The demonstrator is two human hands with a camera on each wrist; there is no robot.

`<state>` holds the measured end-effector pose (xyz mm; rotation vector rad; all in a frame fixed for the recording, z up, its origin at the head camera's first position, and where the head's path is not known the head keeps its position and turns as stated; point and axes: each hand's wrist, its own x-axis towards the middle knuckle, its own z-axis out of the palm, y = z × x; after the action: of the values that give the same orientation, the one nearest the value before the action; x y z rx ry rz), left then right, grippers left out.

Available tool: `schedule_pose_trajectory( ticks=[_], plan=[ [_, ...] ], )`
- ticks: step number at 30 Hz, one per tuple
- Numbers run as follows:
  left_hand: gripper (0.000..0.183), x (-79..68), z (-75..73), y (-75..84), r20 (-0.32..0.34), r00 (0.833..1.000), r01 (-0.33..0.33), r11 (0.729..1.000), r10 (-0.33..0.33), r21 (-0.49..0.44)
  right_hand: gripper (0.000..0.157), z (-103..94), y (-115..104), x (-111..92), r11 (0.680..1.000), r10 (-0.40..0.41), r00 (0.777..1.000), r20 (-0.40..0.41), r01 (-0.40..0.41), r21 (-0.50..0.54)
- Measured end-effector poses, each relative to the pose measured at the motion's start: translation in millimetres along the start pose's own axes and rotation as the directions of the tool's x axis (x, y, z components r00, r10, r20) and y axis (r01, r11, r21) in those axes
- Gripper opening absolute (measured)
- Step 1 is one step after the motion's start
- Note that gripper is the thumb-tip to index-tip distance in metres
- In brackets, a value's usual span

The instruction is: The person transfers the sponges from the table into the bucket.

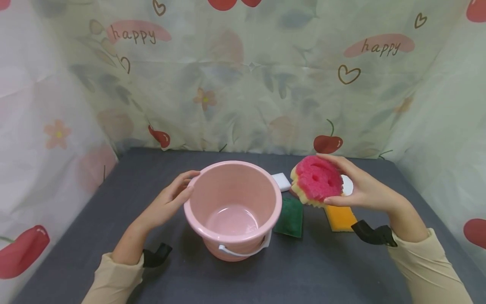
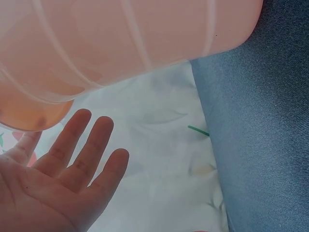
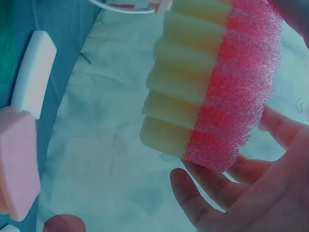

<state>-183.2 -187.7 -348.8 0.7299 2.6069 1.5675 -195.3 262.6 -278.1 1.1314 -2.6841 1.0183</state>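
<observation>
While my right hand (image 1: 360,192) pinches a round, scalloped sponge of rough pink mesh and pale yellow foam (image 1: 317,177), thumb on one edge and fingers on the opposite one, my left hand (image 1: 167,207) touches the rim of a glossy pale-pink plastic bucket (image 1: 233,237). My left fingers are spread and nearly straight, not wrapped around anything. I hold the sponge up above the dark grey cloth-covered table (image 1: 322,270), to the right of the bucket and outside it, its pink side with cut-out holes facing me. The bucket stands upright, its white handle (image 1: 243,254) hanging down the near side. Right of it lie a white rectangular block (image 1: 281,182), a flat dark-green scouring pad (image 1: 290,217) and, partly below my hand, a flat orange-yellow sponge pad (image 1: 341,218).
</observation>
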Motion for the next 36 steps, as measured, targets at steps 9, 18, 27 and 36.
schedule_pose_trajectory(
  ticks=[9, 18, 27, 36],
  plan=[
    [0.043, 0.0, 0.1, -0.6, 0.000, 1.000, 0.006, 1.000, -0.006, 0.002, 0.093, 0.6, -7.7, 9.1, 0.999, -0.035, 0.999, 0.006, 0.035, -0.038],
    [0.042, 0.4, 0.3, -1.2, 0.014, 1.000, 0.026, 0.999, -0.026, -0.019, 0.095, 4.1, -17.0, 20.2, 0.996, -0.082, 0.996, 0.018, 0.083, -0.016],
    [0.042, 0.1, 0.4, -0.2, 0.016, 1.000, 0.025, 0.999, -0.025, -0.024, 0.092, 11.2, -29.6, 31.7, 0.992, -0.112, 0.993, 0.034, 0.110, 0.057],
    [0.042, 0.0, 0.1, -0.9, 0.016, 1.000, 0.018, 1.000, -0.018, -0.023, 0.093, 22.7, -42.5, 43.4, 0.977, -0.128, 0.991, 0.050, 0.117, 0.181]
  ],
)
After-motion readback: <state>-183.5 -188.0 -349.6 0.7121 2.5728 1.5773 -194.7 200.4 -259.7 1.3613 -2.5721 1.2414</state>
